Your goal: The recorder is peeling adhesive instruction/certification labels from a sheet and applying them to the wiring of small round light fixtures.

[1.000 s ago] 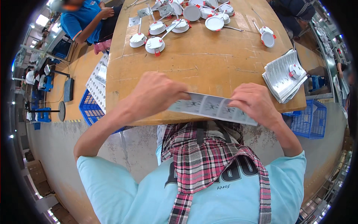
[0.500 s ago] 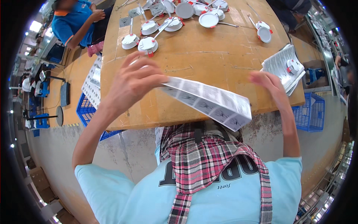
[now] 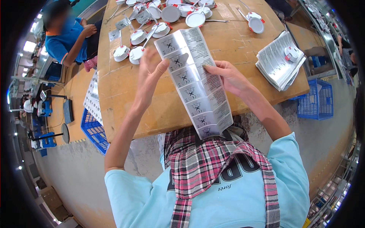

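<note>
Holding cross-printed silvery label sheet [image 3: 195, 83]

glossy, smooth paper-like sheet [image 3: 196, 88]; scuffed wooden table [image 3: 118, 93]; smooth plastic lamps [image 3: 170, 14] at twelve o'clock; plastic basket [image 3: 316, 111] at three; matt cloth apron [image 3: 200, 167] at six.

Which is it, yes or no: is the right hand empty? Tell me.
No, the right hand holds a long silver sheet by its edge.
</note>
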Action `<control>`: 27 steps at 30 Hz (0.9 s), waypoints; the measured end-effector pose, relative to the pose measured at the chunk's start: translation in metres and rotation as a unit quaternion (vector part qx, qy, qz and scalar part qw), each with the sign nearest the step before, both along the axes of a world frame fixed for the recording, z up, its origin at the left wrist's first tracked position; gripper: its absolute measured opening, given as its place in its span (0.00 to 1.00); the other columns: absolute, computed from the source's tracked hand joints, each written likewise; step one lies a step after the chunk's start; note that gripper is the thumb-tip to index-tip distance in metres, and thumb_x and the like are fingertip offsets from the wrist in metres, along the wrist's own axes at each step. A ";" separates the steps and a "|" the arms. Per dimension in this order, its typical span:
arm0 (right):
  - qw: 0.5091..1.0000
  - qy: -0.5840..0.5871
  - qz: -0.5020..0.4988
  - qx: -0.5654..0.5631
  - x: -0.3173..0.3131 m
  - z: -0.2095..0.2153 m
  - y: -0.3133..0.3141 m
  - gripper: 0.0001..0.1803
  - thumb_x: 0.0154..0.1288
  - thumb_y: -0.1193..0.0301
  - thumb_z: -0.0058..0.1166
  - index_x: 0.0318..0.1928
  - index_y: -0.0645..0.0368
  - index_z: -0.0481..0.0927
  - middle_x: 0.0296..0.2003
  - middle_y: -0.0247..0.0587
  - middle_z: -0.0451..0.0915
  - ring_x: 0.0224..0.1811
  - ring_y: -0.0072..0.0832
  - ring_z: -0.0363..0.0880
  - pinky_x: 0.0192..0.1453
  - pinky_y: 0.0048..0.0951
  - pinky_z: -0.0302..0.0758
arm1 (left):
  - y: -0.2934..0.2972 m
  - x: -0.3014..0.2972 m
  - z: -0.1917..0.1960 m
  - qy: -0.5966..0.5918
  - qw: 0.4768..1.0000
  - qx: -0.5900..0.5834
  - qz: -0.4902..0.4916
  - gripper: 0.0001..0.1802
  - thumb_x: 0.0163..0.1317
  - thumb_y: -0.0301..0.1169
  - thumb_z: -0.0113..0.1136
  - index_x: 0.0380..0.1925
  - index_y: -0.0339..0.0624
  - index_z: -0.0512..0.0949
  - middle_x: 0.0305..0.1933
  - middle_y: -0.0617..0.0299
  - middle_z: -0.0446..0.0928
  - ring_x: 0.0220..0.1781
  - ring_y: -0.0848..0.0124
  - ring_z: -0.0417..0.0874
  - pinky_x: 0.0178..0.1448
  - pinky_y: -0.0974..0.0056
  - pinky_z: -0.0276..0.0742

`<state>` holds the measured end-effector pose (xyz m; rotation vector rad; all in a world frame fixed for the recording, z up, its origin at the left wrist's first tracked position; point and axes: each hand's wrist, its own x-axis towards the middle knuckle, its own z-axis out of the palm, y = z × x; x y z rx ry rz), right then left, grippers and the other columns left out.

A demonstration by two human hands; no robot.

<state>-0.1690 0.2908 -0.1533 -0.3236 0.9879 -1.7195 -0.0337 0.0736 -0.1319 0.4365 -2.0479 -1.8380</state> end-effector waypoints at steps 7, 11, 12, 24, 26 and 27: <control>0.994 0.065 -0.055 0.067 0.002 -0.016 0.006 0.15 0.65 0.68 0.57 0.45 0.68 0.80 0.38 0.40 0.83 0.36 0.21 0.82 0.42 0.24 0.79 | 0.014 -0.024 -0.016 -0.076 0.986 0.121 -0.085 0.21 0.62 0.34 0.61 0.52 0.36 0.73 0.43 0.60 0.82 0.40 0.77 0.83 0.44 0.70 0.80; 0.990 0.081 -0.080 0.077 0.001 -0.023 0.011 0.15 0.64 0.68 0.58 0.44 0.68 0.80 0.38 0.42 0.83 0.36 0.21 0.82 0.42 0.23 0.79 | 0.014 -0.033 -0.024 -0.087 0.985 0.128 -0.081 0.16 0.62 0.32 0.62 0.47 0.36 0.77 0.40 0.60 0.83 0.38 0.77 0.83 0.44 0.70 0.80; 0.990 0.077 -0.083 0.079 0.001 -0.024 0.011 0.15 0.64 0.68 0.58 0.44 0.69 0.80 0.38 0.42 0.83 0.36 0.21 0.82 0.42 0.23 0.79 | 0.014 -0.033 -0.025 -0.087 0.985 0.127 -0.081 0.16 0.62 0.32 0.62 0.47 0.36 0.77 0.40 0.60 0.83 0.38 0.77 0.83 0.44 0.70 0.80; 0.947 0.263 -0.140 0.123 -0.013 -0.029 0.022 0.14 0.64 0.72 0.56 0.46 0.69 0.79 0.38 0.40 0.83 0.36 0.21 0.80 0.42 0.23 0.77 | 0.020 -0.057 -0.031 -0.098 0.986 0.104 -0.081 0.16 0.63 0.36 0.60 0.45 0.37 0.78 0.38 0.61 0.83 0.36 0.77 0.83 0.41 0.72 0.79; 0.944 0.264 -0.143 0.140 -0.020 -0.027 0.029 0.14 0.64 0.72 0.56 0.47 0.69 0.79 0.37 0.40 0.83 0.36 0.21 0.80 0.42 0.22 0.77 | 0.019 -0.064 -0.030 -0.078 0.987 0.126 -0.056 0.15 0.63 0.37 0.60 0.43 0.37 0.79 0.37 0.61 0.82 0.35 0.77 0.83 0.39 0.73 0.78; 0.941 0.263 -0.143 0.157 -0.023 -0.026 0.031 0.15 0.63 0.73 0.56 0.48 0.70 0.78 0.37 0.40 0.83 0.36 0.20 0.79 0.42 0.22 0.76 | 0.017 -0.067 -0.029 -0.078 0.987 0.128 -0.059 0.15 0.63 0.37 0.60 0.43 0.37 0.79 0.37 0.61 0.82 0.35 0.77 0.83 0.39 0.73 0.78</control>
